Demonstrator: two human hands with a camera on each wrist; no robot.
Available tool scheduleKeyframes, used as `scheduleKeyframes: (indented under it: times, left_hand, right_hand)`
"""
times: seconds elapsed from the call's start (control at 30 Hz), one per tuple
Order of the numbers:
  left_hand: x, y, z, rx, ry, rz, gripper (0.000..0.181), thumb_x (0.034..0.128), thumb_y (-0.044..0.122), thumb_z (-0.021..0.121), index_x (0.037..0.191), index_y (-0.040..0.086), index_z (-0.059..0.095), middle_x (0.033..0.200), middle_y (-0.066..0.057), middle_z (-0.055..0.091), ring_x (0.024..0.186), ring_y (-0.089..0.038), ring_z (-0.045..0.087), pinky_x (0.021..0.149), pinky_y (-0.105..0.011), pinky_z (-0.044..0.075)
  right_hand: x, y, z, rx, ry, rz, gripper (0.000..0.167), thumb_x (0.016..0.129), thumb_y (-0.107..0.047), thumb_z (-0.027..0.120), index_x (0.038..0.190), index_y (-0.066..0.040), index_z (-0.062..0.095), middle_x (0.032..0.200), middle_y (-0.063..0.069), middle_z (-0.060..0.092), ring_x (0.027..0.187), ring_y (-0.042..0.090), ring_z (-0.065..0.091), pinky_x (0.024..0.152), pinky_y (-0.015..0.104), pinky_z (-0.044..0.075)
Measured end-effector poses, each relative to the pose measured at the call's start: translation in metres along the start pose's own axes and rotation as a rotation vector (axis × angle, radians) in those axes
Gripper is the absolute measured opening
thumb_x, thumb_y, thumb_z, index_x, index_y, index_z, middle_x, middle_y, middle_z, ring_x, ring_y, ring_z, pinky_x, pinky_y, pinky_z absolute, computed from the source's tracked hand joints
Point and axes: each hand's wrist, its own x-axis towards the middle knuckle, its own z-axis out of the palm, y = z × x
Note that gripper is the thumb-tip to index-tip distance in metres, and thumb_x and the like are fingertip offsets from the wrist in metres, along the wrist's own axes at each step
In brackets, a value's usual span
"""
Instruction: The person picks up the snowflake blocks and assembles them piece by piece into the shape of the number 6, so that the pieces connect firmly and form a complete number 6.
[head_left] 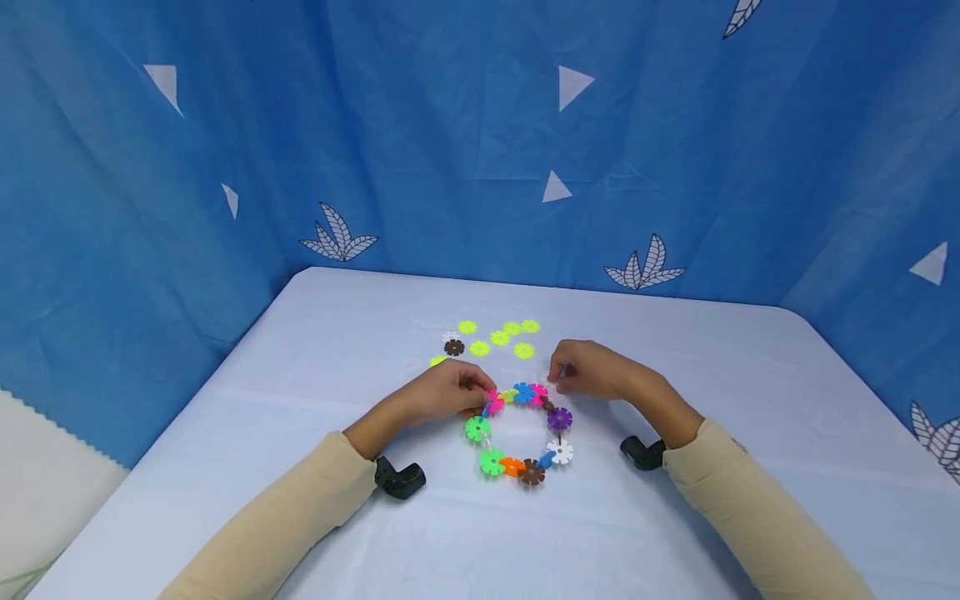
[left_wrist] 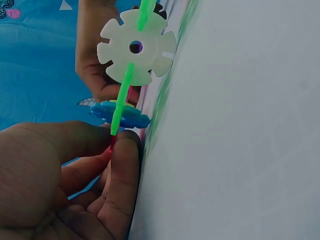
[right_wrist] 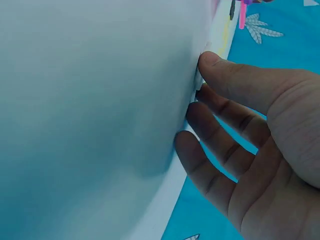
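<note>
A closed ring of joined, notched plastic discs in many colours lies on the table. My left hand (head_left: 448, 390) pinches a pink disc (head_left: 495, 402) at the ring's upper left; in the left wrist view, thumb and fingers of the left hand (left_wrist: 75, 175) hold its edge beside a blue disc (left_wrist: 120, 114), a green disc (left_wrist: 122, 97) and a white disc (left_wrist: 112, 50). Just right of the ring's top, my right hand (head_left: 596, 369) holds a pale, whitish disc (head_left: 550, 382) low at the tabletop. The right wrist view shows the right hand (right_wrist: 250, 135) with that piece mostly hidden between thumb and index finger.
Several loose yellow discs (head_left: 500, 337), a brown disc (head_left: 454, 347) and a white disc (head_left: 450, 337) lie behind the ring on the white table (head_left: 337, 317). A blue patterned curtain (head_left: 465, 150) hangs behind. Black wrist devices (head_left: 401, 479) sit below both wrists.
</note>
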Motion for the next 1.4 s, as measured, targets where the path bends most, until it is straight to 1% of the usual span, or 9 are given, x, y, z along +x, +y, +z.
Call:
scheduleKeyframes:
  times: [0.1, 0.3, 0.43, 0.6, 0.77, 0.9, 0.97, 1.13, 1.4]
  left_hand:
    - [0.001, 0.0, 0.0, 0.001, 0.001, 0.0, 0.014, 0.0986, 0.001, 0.061, 0.109, 0.0, 0.07, 0.082, -0.008, 0.066, 0.07, -0.018, 0.059, 0.068, -0.03, 0.053]
    - [0.003, -0.001, 0.0, 0.019, 0.025, -0.002, 0.013, 0.0989, 0.004, 0.062, 0.109, 0.002, 0.07, 0.084, -0.008, 0.065, 0.071, -0.018, 0.06, 0.069, -0.031, 0.054]
    - [0.002, -0.002, -0.001, 0.043, 0.079, -0.028, 0.013, 0.0989, 0.007, 0.064, 0.109, 0.005, 0.071, 0.086, -0.007, 0.064, 0.074, -0.019, 0.061, 0.07, -0.03, 0.053]
    - [0.002, -0.003, -0.002, 0.026, 0.112, -0.037, 0.013, 0.0985, 0.006, 0.064, 0.108, 0.005, 0.072, 0.086, -0.008, 0.064, 0.074, -0.019, 0.061, 0.071, -0.03, 0.053]
    - [0.001, -0.001, -0.002, 0.006, 0.144, -0.049, 0.011, 0.0982, 0.006, 0.064, 0.106, 0.005, 0.072, 0.086, -0.009, 0.064, 0.074, -0.019, 0.061, 0.07, -0.03, 0.053]
    - [0.002, 0.0, -0.002, -0.017, 0.154, -0.065, 0.01, 0.0982, 0.006, 0.064, 0.105, 0.005, 0.071, 0.088, -0.009, 0.063, 0.075, -0.018, 0.062, 0.07, -0.03, 0.054]
    - [0.002, 0.0, -0.002, -0.031, 0.157, -0.073, 0.01, 0.0981, 0.005, 0.064, 0.106, 0.004, 0.071, 0.089, -0.01, 0.063, 0.076, -0.019, 0.063, 0.071, -0.03, 0.055]
    - [0.002, -0.002, -0.003, -0.058, 0.166, -0.092, 0.01, 0.0977, 0.003, 0.064, 0.105, 0.004, 0.071, 0.09, -0.011, 0.062, 0.076, -0.019, 0.064, 0.071, -0.03, 0.057]
    - [0.003, -0.005, -0.003, -0.104, 0.147, -0.078, 0.011, 0.0978, 0.001, 0.064, 0.107, 0.0, 0.069, 0.091, -0.013, 0.062, 0.075, -0.019, 0.065, 0.071, -0.031, 0.058]
  right_hand:
    - [-0.006, 0.005, 0.004, 0.01, 0.021, 0.004, 0.012, 0.089, -0.007, 0.079, 0.09, -0.014, 0.069, 0.09, -0.002, 0.059, 0.086, 0.018, 0.055, 0.079, 0.032, 0.052]
    - [-0.016, 0.012, 0.006, 0.119, 0.057, 0.087, 0.022, 0.087, -0.007, 0.081, 0.101, -0.012, 0.064, 0.086, 0.001, 0.057, 0.085, 0.021, 0.054, 0.074, 0.031, 0.05]
    - [-0.018, 0.012, 0.005, 0.169, 0.105, 0.032, 0.013, 0.091, -0.004, 0.075, 0.098, -0.011, 0.066, 0.087, 0.001, 0.059, 0.086, 0.022, 0.055, 0.074, 0.034, 0.05]
    - [-0.016, 0.001, 0.008, 0.258, 0.145, -0.05, 0.006, 0.096, -0.008, 0.07, 0.097, -0.011, 0.066, 0.096, 0.0, 0.064, 0.095, 0.024, 0.06, 0.08, 0.036, 0.054]
    - [-0.01, -0.014, 0.015, 0.305, 0.211, -0.03, 0.005, 0.097, -0.01, 0.069, 0.098, -0.013, 0.065, 0.103, 0.001, 0.066, 0.104, 0.026, 0.065, 0.085, 0.039, 0.057]
    - [-0.006, -0.022, 0.02, 0.379, 0.207, 0.0, 0.004, 0.098, -0.011, 0.069, 0.1, -0.012, 0.066, 0.105, 0.002, 0.067, 0.107, 0.028, 0.065, 0.086, 0.039, 0.057]
    - [-0.006, -0.023, 0.021, 0.373, 0.19, 0.013, 0.003, 0.097, -0.011, 0.069, 0.1, -0.01, 0.067, 0.103, 0.001, 0.068, 0.103, 0.026, 0.065, 0.082, 0.036, 0.058]
    - [-0.006, -0.025, 0.02, 0.247, 0.186, 0.013, 0.006, 0.097, -0.013, 0.071, 0.098, -0.008, 0.069, 0.093, -0.002, 0.068, 0.091, 0.021, 0.064, 0.074, 0.031, 0.057]
    - [-0.003, -0.029, 0.02, 0.165, 0.27, 0.038, 0.003, 0.094, -0.011, 0.074, 0.096, -0.01, 0.072, 0.089, -0.003, 0.065, 0.085, 0.018, 0.061, 0.072, 0.032, 0.055]
